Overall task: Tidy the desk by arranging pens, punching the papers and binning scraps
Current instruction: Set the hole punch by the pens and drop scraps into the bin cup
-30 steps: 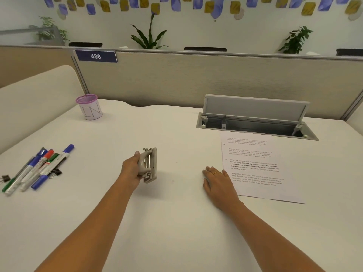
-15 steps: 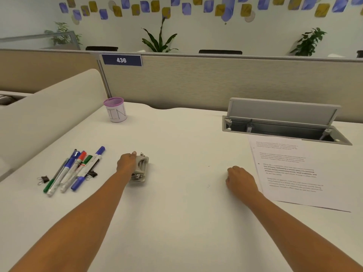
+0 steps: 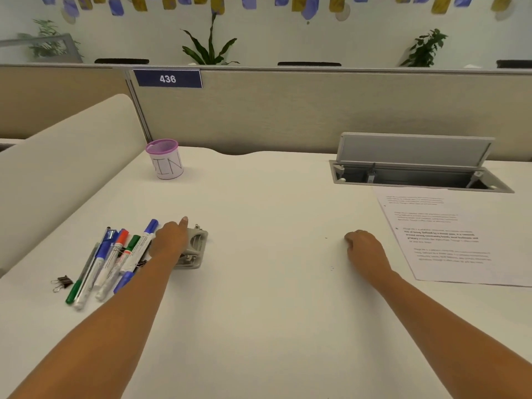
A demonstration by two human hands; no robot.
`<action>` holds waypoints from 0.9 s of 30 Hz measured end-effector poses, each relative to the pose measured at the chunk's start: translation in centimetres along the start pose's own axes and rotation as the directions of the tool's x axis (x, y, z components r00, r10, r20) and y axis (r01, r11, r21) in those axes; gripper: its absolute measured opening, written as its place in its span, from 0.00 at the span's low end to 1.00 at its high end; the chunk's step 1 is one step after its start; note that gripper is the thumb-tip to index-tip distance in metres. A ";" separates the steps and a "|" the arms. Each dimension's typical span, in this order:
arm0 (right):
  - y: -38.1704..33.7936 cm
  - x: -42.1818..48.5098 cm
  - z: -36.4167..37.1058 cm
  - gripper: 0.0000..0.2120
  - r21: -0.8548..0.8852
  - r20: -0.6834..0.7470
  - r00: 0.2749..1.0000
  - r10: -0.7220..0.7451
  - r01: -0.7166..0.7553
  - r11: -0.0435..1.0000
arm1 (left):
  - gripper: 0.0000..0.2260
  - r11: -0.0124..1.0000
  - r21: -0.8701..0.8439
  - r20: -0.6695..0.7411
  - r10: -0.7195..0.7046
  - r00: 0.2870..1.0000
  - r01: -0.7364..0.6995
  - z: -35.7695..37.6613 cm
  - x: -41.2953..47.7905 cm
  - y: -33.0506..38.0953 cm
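Observation:
A grey hole punch lies on the white desk, right beside a bunch of several pens and markers. My left hand covers the punch's left side and grips it, index finger raised; the other fingers are hidden. My right hand rests on the desk with fingers curled, holding nothing, just left of a printed paper sheet. A purple-rimmed cup marked BIN stands at the back left. A few tiny dark specks lie near my right wrist.
A black binder clip lies left of the pens, another is half hidden under them. An open grey cable hatch is sunk in the desk behind the paper. A beige partition closes the back, and a padded panel the left side.
My left hand has carried the hole punch leftwards across the desk to the pens. My right hand has come off the paper's edge and curled shut. The view has turned left.

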State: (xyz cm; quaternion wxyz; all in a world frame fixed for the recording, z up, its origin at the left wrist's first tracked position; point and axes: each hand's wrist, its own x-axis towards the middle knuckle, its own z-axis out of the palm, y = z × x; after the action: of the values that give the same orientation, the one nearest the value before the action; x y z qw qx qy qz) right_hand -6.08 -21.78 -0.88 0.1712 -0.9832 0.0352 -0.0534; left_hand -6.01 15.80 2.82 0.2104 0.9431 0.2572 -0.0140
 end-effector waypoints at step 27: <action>-0.3 -3.0 -1.3 0.16 0.088 0.347 0.883 -0.315 0.304 0.949 | 0.17 0.822 0.074 -0.133 0.569 0.812 -0.564 8.7 -7.2 2.9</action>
State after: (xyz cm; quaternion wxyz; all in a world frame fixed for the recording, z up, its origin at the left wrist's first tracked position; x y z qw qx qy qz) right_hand -9.24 -21.64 0.18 0.1793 -0.9666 -0.1546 0.0984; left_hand -10.12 6.53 -2.99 0.1705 0.9783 -0.0206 0.1158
